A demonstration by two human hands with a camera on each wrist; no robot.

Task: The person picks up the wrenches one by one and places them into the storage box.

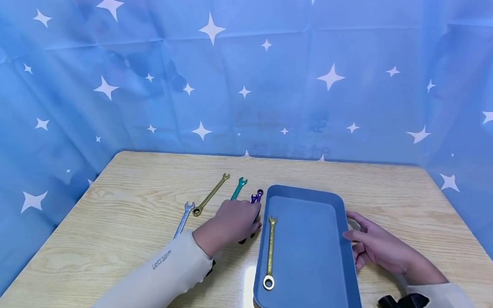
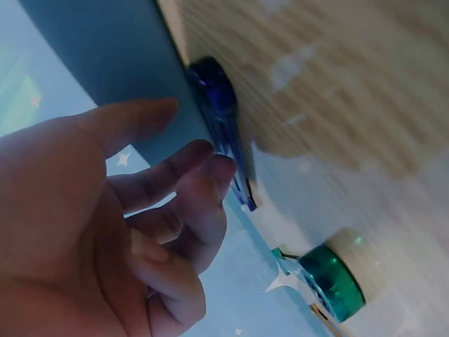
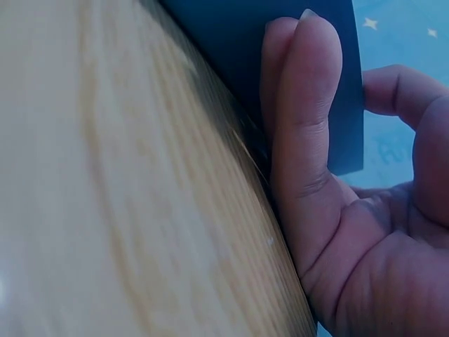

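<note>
My left hand (image 1: 238,219) is over the table just left of the blue tray (image 1: 303,190), above two purple wrench ends (image 1: 259,193). In the left wrist view its thumb stands apart from loosely bent fingers, and a purple wrench (image 2: 216,91) lies beyond the fingertips. The palm covers part of these wrenches in the head view. My right hand (image 1: 378,249) grips the tray's right side, thumb at the rim and fingers against the outer wall (image 3: 344,133). Inside the tray, along its left side, lies a gold combination wrench (image 1: 270,252).
Left of the left hand lie a teal wrench (image 1: 239,188), a second gold wrench (image 1: 212,194) and a silver wrench (image 1: 184,220), partly behind the forearm. All rest on a wooden table (image 1: 111,221). A blue star-patterned cloth (image 1: 251,69) hangs behind its far edge.
</note>
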